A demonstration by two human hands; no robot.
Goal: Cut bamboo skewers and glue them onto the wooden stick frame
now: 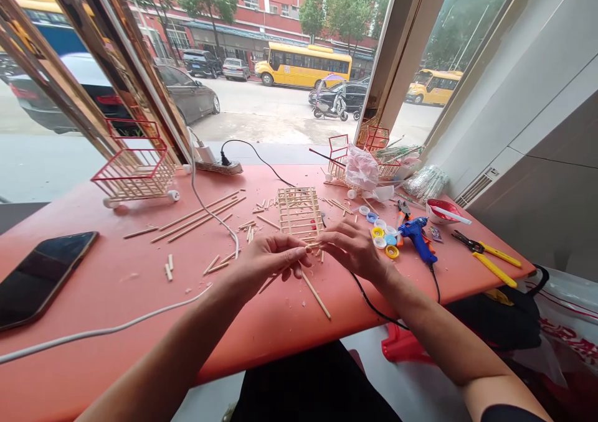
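Note:
My left hand (pixel 275 255) is closed around a thin wooden stick (pixel 268 284) whose end pokes out below the fingers. At its fingertips, my right hand (pixel 351 248) pinches a light wooden stick (pixel 312 245), seen between both hands. Whether these are one stick or two I cannot tell. A longer wooden stick (pixel 317 297) slants toward the table's front edge; its upper end is hidden by my left hand. Just beyond my hands rests a slatted frame of wooden sticks (pixel 298 213), its near edge partly covered by my fingers.
On the pink table (pixel 140 310) lie long sticks (pixel 200 220), cut pieces, a phone (pixel 44 279) and a white cable (pixel 116 327). A small stick cart (pixel 135 167) stands left. Right are bottle caps (pixel 379 232), a blue glue gun (pixel 418 238) and yellow-handled pliers (pixel 495 260).

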